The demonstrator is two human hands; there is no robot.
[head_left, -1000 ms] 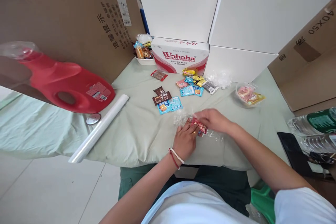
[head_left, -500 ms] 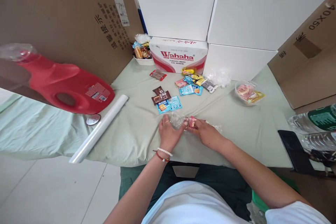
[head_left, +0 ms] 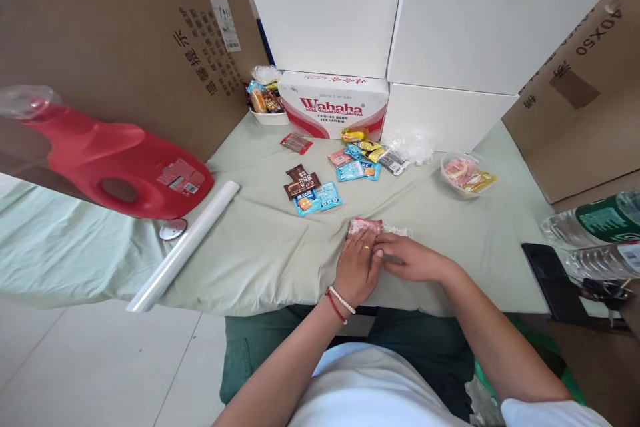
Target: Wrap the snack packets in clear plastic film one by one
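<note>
My left hand (head_left: 356, 268) lies with its fingers stretched flat over a red snack packet wrapped in clear film (head_left: 364, 225) on the green cloth (head_left: 260, 247). My right hand (head_left: 407, 258) lies flat beside it, fingertips touching the left hand and pressing the film's edge. Beyond them sit loose snack packets (head_left: 310, 190), brown and blue, and a second cluster (head_left: 361, 159).
A red detergent jug (head_left: 115, 167) lies at left beside a roll of cling film (head_left: 183, 245) and a small metal disc (head_left: 173, 229). White boxes and a Wahaha carton (head_left: 333, 105) stand behind. Bowls of snacks (head_left: 465, 175) (head_left: 265, 101), water bottles (head_left: 593, 230) and a black phone (head_left: 553, 273) lie around.
Both hands had been pinching and folding the film round the red packet. Now they have flattened out on top of it, pressing it to the cloth.
</note>
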